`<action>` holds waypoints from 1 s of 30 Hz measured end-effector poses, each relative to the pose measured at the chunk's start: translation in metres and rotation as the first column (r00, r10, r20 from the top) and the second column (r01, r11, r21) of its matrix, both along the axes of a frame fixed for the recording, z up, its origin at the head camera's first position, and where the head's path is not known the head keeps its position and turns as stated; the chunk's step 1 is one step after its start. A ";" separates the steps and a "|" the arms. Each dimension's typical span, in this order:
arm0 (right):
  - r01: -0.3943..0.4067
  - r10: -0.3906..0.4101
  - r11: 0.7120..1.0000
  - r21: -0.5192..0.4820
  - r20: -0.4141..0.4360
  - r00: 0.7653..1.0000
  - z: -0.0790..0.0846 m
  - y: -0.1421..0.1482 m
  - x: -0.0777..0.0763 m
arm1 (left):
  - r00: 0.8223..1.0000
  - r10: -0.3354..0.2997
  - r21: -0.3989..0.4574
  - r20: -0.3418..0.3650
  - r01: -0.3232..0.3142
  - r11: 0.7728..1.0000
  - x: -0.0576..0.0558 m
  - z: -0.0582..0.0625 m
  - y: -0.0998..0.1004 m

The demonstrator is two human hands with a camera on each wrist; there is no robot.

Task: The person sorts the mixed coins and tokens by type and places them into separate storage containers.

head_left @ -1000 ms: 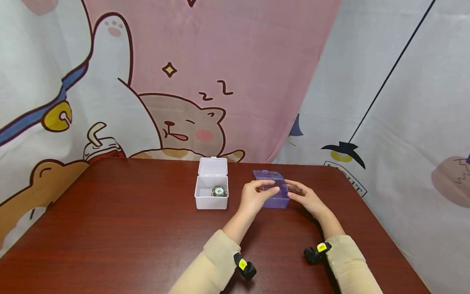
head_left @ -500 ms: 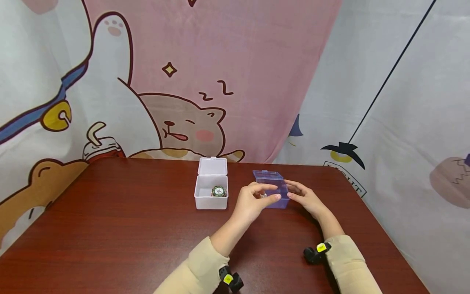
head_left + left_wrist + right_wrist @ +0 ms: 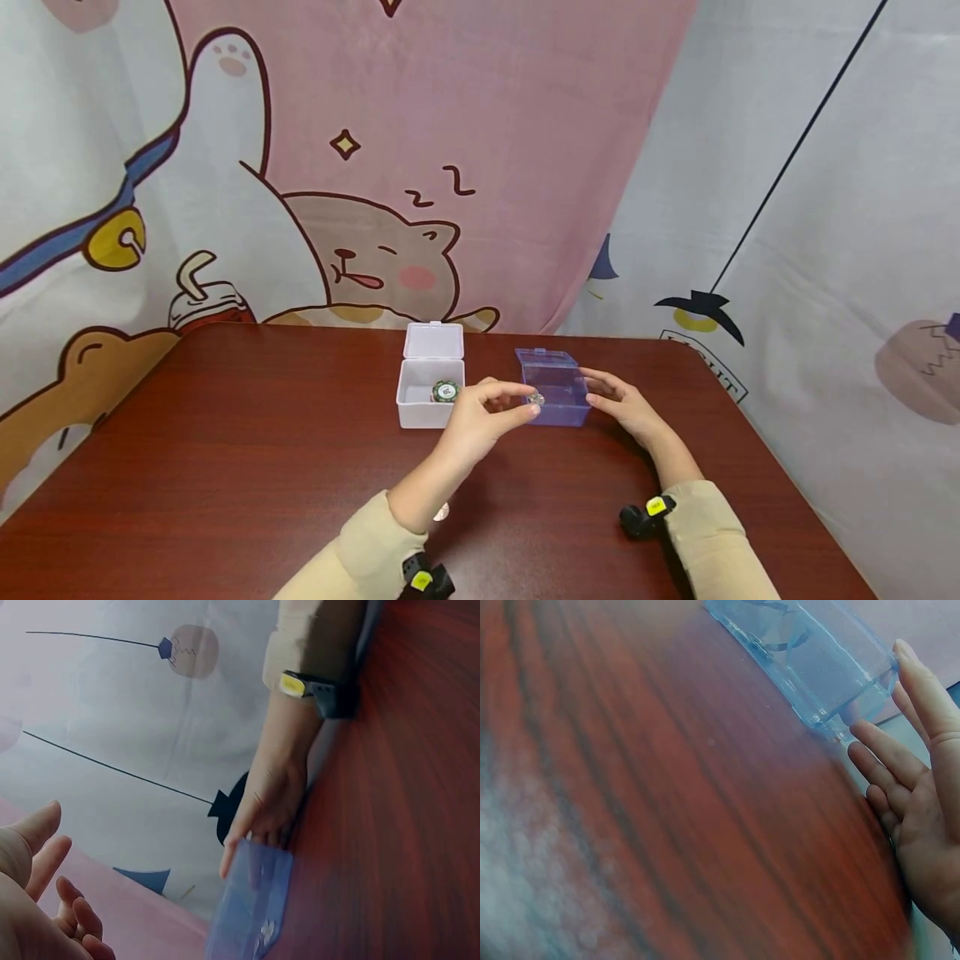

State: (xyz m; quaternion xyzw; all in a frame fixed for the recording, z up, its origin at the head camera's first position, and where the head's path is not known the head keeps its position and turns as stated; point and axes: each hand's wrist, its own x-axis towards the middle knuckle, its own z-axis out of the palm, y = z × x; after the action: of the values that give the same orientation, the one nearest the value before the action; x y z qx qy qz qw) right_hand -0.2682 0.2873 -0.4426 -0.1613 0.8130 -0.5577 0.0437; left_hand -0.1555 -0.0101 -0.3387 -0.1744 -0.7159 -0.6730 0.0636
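Observation:
A see-through blue plastic box (image 3: 564,415) stands on the table with its lid up. Inside, near its left wall, a small clear shiny piece (image 3: 266,930) catches the light. My left hand (image 3: 480,414) is just left of the box, thumb and forefinger apart, overlapping the piece in the head view. In the left wrist view the fingers (image 3: 49,862) hold nothing. My right hand (image 3: 628,410) rests its straight fingertips along the box's right wall; the thumb (image 3: 922,679) meets a corner. A white box (image 3: 431,415), lid raised, stands to the left with a green-edged poker chip (image 3: 446,391) in it.
The brown wooden table (image 3: 262,450) spreads wide to the left and in front. Beside my left forearm lies a small pale round thing (image 3: 441,512), partly covered. A curtain with cartoon animals (image 3: 375,242) hangs behind the table's far edge.
My left hand has moved left and back from the front of the blue box, uncovering more of it and the shiny piece. The right hand and both boxes stay in place.

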 end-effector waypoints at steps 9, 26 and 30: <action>0.001 -0.001 1.000 0.002 -0.001 1.000 0.001 0.000 0.001 | 1.000 -0.008 -0.033 -0.009 0.008 0.999 -0.001 -0.026 -0.023; 0.001 -0.001 1.000 -0.002 -0.009 1.000 -0.001 0.001 0.000 | 0.998 -0.062 -0.175 0.031 0.066 0.982 0.011 -0.045 -0.059; -0.001 0.001 1.000 -0.004 -0.008 1.000 -0.002 0.001 -0.001 | 0.997 -0.073 -0.190 0.026 0.076 0.979 0.013 -0.051 -0.067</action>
State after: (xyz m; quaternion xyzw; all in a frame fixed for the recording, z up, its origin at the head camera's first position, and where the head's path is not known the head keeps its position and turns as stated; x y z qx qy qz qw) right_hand -0.2691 0.2881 -0.4446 -0.1642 0.8120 -0.5587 0.0406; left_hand -0.1420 -0.0773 -0.3895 -0.2001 -0.7707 -0.6048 0.0147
